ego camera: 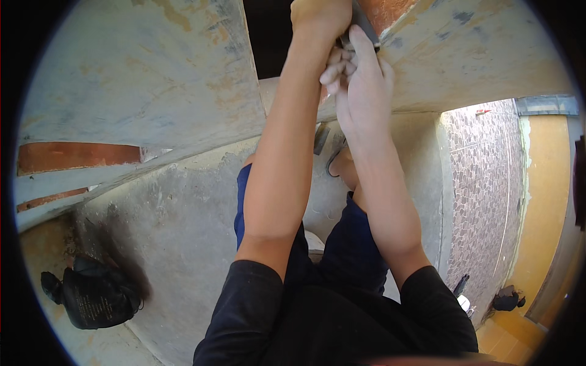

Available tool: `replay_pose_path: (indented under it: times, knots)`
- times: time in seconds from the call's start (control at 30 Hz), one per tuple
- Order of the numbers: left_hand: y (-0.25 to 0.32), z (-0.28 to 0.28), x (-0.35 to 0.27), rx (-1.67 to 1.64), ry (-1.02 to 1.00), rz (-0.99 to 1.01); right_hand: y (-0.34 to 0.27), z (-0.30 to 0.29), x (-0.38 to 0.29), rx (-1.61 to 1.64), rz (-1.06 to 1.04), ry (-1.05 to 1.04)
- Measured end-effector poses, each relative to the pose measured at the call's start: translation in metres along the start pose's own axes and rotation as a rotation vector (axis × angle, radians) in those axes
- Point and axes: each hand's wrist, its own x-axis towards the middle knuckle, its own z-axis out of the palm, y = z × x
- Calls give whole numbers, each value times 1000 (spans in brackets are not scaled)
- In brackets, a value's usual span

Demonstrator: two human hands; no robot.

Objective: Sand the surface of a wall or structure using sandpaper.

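At the top edge, my left hand is bent over beside a dark, flat, blade-like tool; its fingers are hidden, so its grip does not show. My right hand, coated in pale dust, is just below. Its thumb lies against the dark tool and its other fingers curl in under the tool's near end. The tool's exact kind cannot be told. Both hands are raised close to a wall or ledge coated in patchy grey-white plaster, with a reddish-brown surface showing behind the tool.
Another plastered surface spans the upper left, beside a dark opening. Below is a grey concrete floor. A black bag rests at lower left. Stone-patterned paving and a yellow wall lie to the right, with a small dark bundle.
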Motion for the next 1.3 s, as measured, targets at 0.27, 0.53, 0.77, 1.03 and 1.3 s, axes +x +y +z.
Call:
replay_pose_path:
  times: [0.27, 0.53, 0.77, 1.03, 1.3]
  knots:
    - [-1, -9, 3, -27, -120, -54, -10, 4, -13, 15, 129, 41]
    - [6, 4, -20, 4, 86, 24, -20, -9, -39, 40, 79, 4]
    - [20, 4, -37, 0, 54, 77, -25, -6, -46, 63, 51, 87]
    - [24, -7, -10, -68, -35, 28, -31, 9, -30, 75, 44, 91]
    - [45, -17, -8, -104, 3, -35, -35, 24, -10, 77, 14, -23]
